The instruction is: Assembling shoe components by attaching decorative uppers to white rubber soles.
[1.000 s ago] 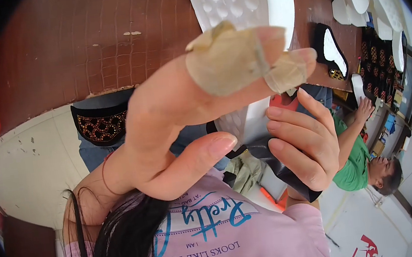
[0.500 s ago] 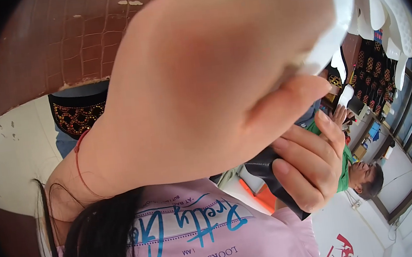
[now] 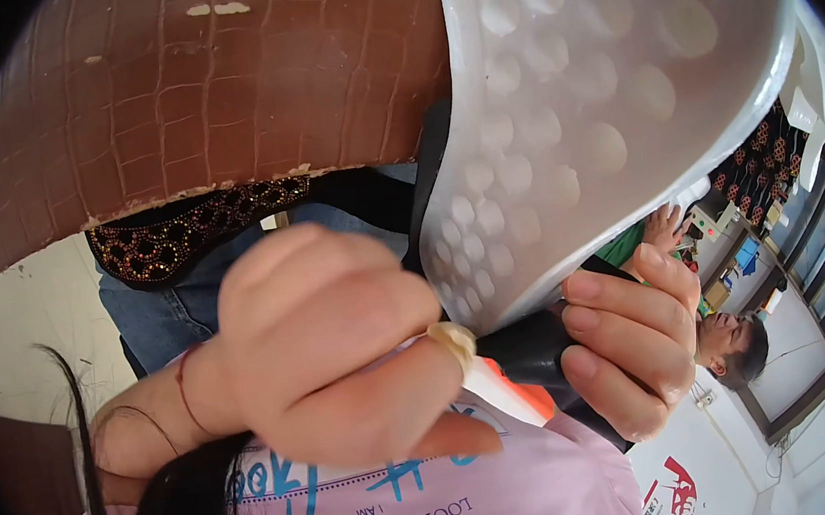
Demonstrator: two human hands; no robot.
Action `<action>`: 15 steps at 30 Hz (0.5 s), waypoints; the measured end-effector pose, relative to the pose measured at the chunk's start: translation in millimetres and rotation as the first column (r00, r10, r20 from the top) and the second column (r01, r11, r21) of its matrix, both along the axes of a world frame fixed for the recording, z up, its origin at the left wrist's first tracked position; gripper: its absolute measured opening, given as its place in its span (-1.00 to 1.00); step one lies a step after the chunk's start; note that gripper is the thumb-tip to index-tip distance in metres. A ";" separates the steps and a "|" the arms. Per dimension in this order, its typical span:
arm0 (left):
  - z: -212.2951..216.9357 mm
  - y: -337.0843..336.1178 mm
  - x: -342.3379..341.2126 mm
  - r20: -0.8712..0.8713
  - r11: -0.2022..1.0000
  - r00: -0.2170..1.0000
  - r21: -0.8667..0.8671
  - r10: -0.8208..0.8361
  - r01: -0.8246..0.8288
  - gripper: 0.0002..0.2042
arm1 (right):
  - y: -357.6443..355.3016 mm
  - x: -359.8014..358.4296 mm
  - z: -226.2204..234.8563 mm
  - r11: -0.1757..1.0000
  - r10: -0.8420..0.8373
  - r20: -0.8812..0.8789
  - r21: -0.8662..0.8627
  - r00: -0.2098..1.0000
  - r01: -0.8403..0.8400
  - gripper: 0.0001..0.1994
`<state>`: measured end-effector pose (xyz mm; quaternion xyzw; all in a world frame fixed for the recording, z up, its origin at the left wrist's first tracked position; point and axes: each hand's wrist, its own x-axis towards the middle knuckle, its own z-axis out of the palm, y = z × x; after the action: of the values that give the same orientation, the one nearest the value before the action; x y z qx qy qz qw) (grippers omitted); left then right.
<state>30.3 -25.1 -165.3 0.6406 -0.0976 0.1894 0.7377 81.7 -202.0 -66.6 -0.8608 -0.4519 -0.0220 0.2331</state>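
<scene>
A white, dimpled, sole-shaped piece (image 3: 578, 109) stands tilted in front of me, its narrow end pointing down toward my hands. Glossy black strip material (image 3: 523, 348) lies against that lower end, and black also shows along its left edge. My right hand (image 3: 633, 350) has its fingers wrapped round the black strip. Close to the sole's tip, my left hand (image 3: 337, 351), with a red string at the wrist, is closed. A small cream-coloured bit (image 3: 456, 345) shows at its fingertips. What those fingers grip is hidden.
A brown, crocodile-patterned surface (image 3: 244, 84) with a worn edge fills the upper left. Below that edge lies a black piece with gold-coloured studs (image 3: 155, 249). A person in green (image 3: 728, 345) is at the right, near several white sole-shaped pieces (image 3: 805, 116).
My left hand has swung down and left, away from the upper sole, uncovering its dimpled face. The right hand has kept its hold on the black strip.
</scene>
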 end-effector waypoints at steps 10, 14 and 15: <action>-12.7 -17.5 -25.8 -0.071 0.927 0.992 0.356 -0.104 0.122 -0.84 | 0.2 -6.3 -6.4 0.999 0.012 0.083 0.032 0.996 -0.014 -0.97; -14.1 -19.5 -24.1 -0.086 0.922 0.987 0.353 -0.134 0.156 -0.82 | -0.4 -4.4 -10.8 0.998 0.048 0.173 0.035 0.984 -0.054 -0.97; -14.5 -20.7 -25.2 -0.087 0.930 0.987 0.334 -0.132 0.154 -0.83 | -0.1 -2.2 -10.8 0.997 0.072 0.162 0.026 0.984 -0.077 -0.97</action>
<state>5.0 -45.8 -179.8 0.7550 -0.1517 0.0950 0.6308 79.4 -202.1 -77.4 -0.8347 -0.5009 -0.0901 0.2104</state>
